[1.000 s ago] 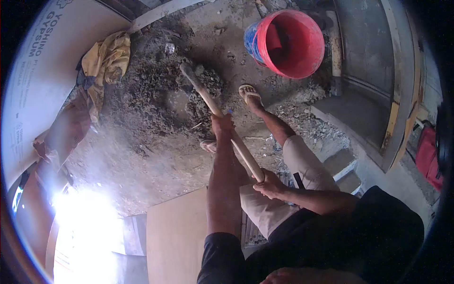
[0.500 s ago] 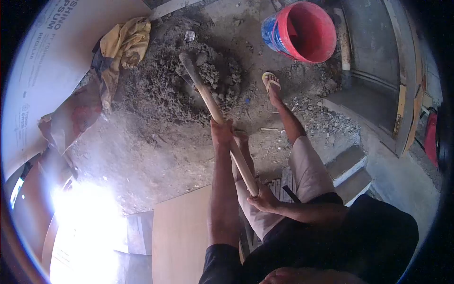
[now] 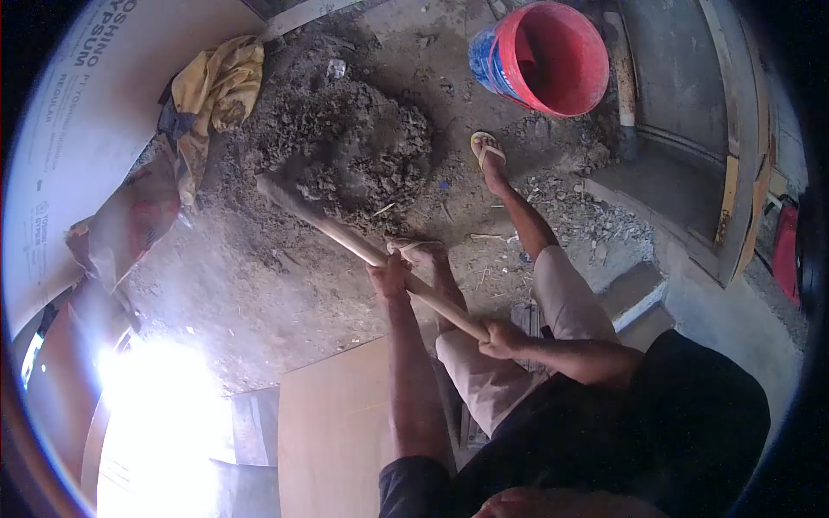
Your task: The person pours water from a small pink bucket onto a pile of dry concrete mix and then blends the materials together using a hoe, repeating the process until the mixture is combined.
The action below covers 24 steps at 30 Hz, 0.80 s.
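Single head-worn view, forward and down

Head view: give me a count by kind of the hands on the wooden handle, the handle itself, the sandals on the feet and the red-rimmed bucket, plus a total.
Hands: 2 (left hand, right hand)
Wooden handle: 1
Sandals: 2 (left sandal, right sandal)
Red-rimmed bucket: 1
Total: 6

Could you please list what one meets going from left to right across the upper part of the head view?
Gypsum board, yellow sheet, dirt pile, bucket, pipe.
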Each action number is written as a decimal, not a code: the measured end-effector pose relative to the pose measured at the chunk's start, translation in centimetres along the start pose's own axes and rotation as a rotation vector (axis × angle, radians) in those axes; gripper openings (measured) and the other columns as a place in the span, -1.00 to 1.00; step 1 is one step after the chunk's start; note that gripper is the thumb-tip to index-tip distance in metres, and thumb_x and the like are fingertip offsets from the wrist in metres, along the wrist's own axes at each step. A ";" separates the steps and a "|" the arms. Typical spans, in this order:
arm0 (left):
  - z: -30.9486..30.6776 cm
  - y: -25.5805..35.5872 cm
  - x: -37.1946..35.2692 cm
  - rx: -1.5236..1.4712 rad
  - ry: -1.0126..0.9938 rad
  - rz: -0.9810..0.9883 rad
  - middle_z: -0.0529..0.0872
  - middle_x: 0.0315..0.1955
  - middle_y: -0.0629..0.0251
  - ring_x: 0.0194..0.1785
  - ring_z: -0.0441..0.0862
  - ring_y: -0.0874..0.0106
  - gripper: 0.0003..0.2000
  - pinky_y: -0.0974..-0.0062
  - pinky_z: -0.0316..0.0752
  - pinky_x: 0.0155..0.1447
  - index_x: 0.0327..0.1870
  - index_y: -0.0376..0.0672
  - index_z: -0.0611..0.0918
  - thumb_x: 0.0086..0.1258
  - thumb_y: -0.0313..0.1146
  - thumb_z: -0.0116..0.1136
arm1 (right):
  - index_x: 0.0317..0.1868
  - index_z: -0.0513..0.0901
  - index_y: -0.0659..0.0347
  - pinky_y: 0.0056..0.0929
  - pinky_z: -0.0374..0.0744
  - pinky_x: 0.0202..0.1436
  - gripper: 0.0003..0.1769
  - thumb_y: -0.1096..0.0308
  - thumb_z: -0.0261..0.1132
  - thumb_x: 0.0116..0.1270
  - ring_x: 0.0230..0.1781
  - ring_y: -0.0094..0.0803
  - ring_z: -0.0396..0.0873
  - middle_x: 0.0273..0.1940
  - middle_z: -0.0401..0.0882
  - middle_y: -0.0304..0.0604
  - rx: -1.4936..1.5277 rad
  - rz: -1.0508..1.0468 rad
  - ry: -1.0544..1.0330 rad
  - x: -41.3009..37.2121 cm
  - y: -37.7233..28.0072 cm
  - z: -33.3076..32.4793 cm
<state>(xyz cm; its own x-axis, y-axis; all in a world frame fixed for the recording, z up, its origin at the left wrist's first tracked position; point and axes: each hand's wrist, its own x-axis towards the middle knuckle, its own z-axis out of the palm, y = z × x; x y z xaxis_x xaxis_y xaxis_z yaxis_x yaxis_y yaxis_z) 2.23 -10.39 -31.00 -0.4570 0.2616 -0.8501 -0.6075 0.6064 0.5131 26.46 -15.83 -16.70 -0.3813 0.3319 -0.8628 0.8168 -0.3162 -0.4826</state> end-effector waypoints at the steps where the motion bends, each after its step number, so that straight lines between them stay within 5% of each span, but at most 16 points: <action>1: -0.1 -0.9 -0.4 -0.069 -0.003 -0.028 0.57 -0.42 0.20 -0.51 0.58 0.42 -0.51 0.44 0.59 -0.46 0.10 -0.23 0.28 0.21 -0.55 0.27 | -0.09 0.52 0.25 -0.06 0.59 -0.23 -0.59 0.27 0.31 0.04 -0.31 0.12 0.64 -0.33 0.63 0.12 -0.063 0.027 -0.012 -0.2 0.7 -0.9; 9: 2.4 0.2 -3.2 -0.336 0.029 0.001 0.56 -0.34 0.24 -0.41 0.61 0.39 -0.51 0.43 0.61 -0.31 0.14 -0.14 0.28 0.25 -0.57 0.24 | -0.16 0.51 0.17 -0.01 0.59 -0.25 -0.65 0.26 0.36 0.04 -0.34 0.07 0.65 -0.39 0.62 0.06 -0.219 -0.098 0.061 1.9 4.7 -5.6; 17: 9.0 8.9 -4.0 -0.198 -0.004 0.224 0.56 -0.40 0.25 -0.45 0.57 0.47 -0.54 0.53 0.51 -0.40 0.12 -0.25 0.28 0.26 -0.54 0.24 | -0.21 0.48 0.24 -0.03 0.58 -0.32 -0.68 0.28 0.35 0.08 -0.39 0.07 0.65 -0.44 0.60 0.10 -0.100 -0.190 0.153 3.2 0.7 -9.3; 24: 14.8 11.9 2.8 0.016 -0.135 0.334 0.56 -0.42 0.28 -0.49 0.53 0.48 -0.59 0.48 0.48 -0.45 0.04 -0.28 0.35 0.19 -0.51 0.22 | -0.21 0.48 0.25 -0.11 0.56 -0.29 -0.69 0.31 0.32 0.06 -0.37 0.04 0.65 -0.44 0.59 0.11 0.232 -0.106 0.222 6.8 -3.7 -8.8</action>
<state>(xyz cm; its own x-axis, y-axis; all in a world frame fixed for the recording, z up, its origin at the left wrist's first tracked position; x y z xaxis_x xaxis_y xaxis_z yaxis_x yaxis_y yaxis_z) 3.35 8.68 -28.98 -0.5381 0.5432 -0.6445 -0.4287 0.4820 0.7642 24.65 -4.58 -19.48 -0.3346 0.5515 -0.7642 0.6475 -0.4547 -0.6116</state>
